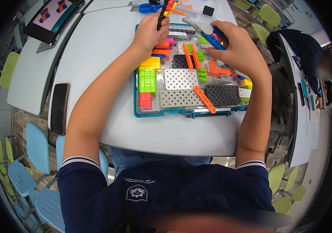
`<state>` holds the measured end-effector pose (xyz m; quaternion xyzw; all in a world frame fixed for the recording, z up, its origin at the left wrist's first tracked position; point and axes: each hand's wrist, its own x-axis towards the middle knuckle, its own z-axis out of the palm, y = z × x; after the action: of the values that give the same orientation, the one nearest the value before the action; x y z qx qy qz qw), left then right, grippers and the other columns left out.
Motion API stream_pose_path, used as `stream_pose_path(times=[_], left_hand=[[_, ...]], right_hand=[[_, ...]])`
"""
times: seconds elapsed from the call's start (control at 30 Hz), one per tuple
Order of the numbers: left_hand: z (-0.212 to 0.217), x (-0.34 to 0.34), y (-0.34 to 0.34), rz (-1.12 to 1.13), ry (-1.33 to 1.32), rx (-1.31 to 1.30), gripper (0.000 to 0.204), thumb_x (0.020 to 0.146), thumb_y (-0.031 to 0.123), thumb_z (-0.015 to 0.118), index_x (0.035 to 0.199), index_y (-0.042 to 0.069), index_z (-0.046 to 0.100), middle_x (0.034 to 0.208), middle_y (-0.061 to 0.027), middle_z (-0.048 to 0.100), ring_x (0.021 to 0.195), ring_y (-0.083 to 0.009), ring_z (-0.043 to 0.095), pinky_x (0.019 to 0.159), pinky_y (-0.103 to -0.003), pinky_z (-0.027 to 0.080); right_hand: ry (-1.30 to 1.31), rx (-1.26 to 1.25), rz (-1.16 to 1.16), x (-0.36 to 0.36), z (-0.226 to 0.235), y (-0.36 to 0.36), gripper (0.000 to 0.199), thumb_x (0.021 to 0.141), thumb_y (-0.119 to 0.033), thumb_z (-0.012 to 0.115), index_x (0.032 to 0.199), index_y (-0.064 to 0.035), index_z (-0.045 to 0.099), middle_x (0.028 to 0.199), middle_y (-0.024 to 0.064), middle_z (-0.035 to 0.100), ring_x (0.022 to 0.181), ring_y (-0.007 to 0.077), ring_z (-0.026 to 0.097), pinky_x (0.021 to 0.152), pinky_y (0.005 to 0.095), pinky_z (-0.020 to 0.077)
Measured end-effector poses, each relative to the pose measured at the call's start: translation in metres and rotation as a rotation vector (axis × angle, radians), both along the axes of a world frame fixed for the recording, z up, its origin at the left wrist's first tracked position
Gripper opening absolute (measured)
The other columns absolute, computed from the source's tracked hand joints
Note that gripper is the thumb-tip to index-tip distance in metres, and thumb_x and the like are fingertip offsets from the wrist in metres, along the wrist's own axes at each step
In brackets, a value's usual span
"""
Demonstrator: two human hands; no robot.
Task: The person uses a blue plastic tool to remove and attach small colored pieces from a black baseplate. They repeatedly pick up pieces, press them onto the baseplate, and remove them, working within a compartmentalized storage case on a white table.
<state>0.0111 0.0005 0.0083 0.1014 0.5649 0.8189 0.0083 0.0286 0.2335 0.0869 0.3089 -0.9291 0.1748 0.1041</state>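
Observation:
My left hand [150,34] is closed around a small assembly of building pieces [168,7] in black, red, yellow and orange, raised over the far left of the parts case. In my right hand [240,46] is a plier-like plastic tool [201,27] with a grey head and blue handles. The grey head points left, toward the assembly, with a gap between them. Below both hands lies the teal-edged parts case [162,113], filled with colourful plastic pieces. A loose orange beam [204,99] rests on its near part, across the grey and black perforated plates.
A phone [59,108] lies at the table's left edge. At the far left stands a tablet [53,19] showing a picture. Blue rings [146,8] and a black block [208,10] sit beyond the case. A person [305,58] leans over another table at right.

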Motion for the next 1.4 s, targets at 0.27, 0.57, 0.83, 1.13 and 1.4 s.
stream_pose_path(times=[0.27,0.57,0.83,1.13,1.4], left_hand=[[0.001,0.003,0.001,0.008,0.014,-0.020,0.030,0.105,0.029,0.037,0.080,0.014,0.042,0.051,0.0065,0.033,0.043,-0.0048,0.025,0.042,-0.022,0.022],[0.002,0.003,0.003,-0.003,0.027,-0.082,0.031,0.106,0.031,0.036,0.080,0.014,0.041,0.051,0.0065,0.033,0.043,-0.0049,0.026,0.042,-0.022,0.022],[0.001,0.003,0.002,0.015,0.010,-0.045,0.031,0.106,0.031,0.036,0.080,0.014,0.041,0.052,0.0064,0.033,0.043,-0.0053,0.026,0.043,-0.023,0.022],[0.002,0.004,0.003,0.017,0.009,-0.047,0.031,0.106,0.031,0.037,0.080,0.014,0.041,0.051,0.0067,0.032,0.044,-0.0049,0.026,0.043,-0.022,0.022],[0.002,0.004,0.003,-0.001,0.014,-0.081,0.032,0.106,0.032,0.038,0.080,0.014,0.042,0.051,0.0068,0.033,0.044,-0.0045,0.026,0.043,-0.022,0.022]], right_hand=[[0.080,0.023,-0.023,0.003,0.002,0.001,0.053,0.074,-0.018,0.078,0.121,0.0016,0.062,0.102,0.0202,0.067,0.096,0.0355,0.066,0.084,0.0421,0.0528],[0.068,-0.016,0.006,0.005,0.005,0.002,0.051,0.074,-0.020,0.078,0.119,0.0014,0.064,0.103,0.0203,0.067,0.095,0.0361,0.067,0.084,0.0424,0.0529],[0.166,0.015,-0.011,0.006,0.004,0.005,0.052,0.075,-0.023,0.079,0.119,0.0009,0.065,0.104,0.0204,0.067,0.097,0.0380,0.065,0.085,0.0439,0.0519],[0.247,0.048,0.036,0.001,0.002,0.006,0.057,0.072,-0.028,0.088,0.115,0.0043,0.067,0.091,0.0165,0.070,0.072,0.0238,0.067,0.068,0.0319,0.0542],[-0.320,-0.166,-0.080,0.011,0.023,0.018,0.066,0.071,-0.034,0.090,0.117,0.0071,0.066,0.066,0.0084,0.062,0.042,0.0086,0.056,0.038,0.0231,0.0423]])
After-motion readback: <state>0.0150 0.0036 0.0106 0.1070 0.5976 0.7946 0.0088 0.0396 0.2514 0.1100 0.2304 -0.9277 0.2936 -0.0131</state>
